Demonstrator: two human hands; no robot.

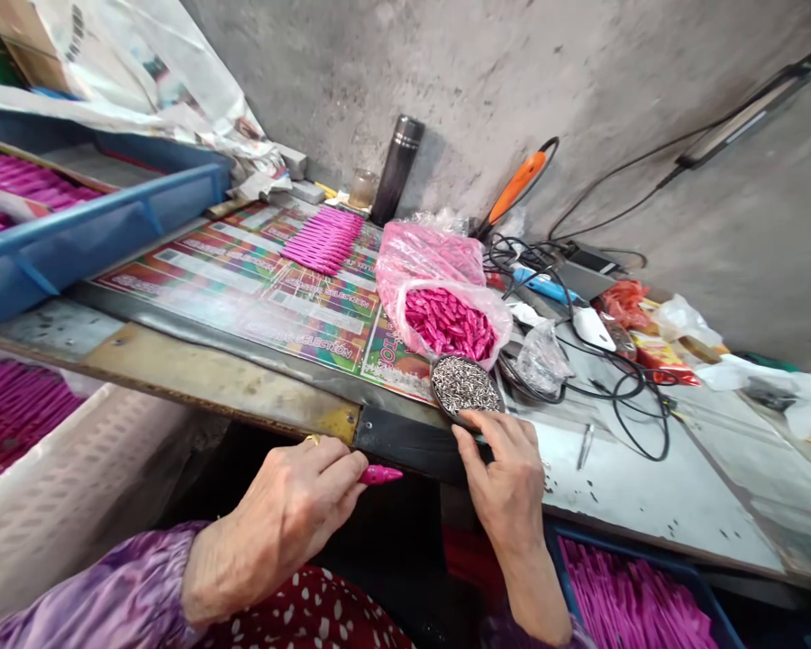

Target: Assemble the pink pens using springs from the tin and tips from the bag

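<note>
My left hand [304, 505] is closed around a pink pen-like piece [382, 474], its pointed tip sticking out to the right, in front of the table edge. My right hand [504, 473] reaches to the near rim of a round dark dish [466, 386] full of small metal parts; its thumb and fingers are slightly apart, and the fingertips meet the parts. Just behind the dish lies an open plastic bag [429, 257] with many short pink pieces [450, 323]. A row of slim pink pens [323, 240] rests on the printed sheet [243, 288].
A blue crate [141, 212] of pink pens stands at the left, a white basket [60, 487] below it. Black cables [639, 397], an orange-handled tool [517, 187] and a dark flask [398, 169] are behind. At lower right, a blue bin holds pink pieces [632, 595].
</note>
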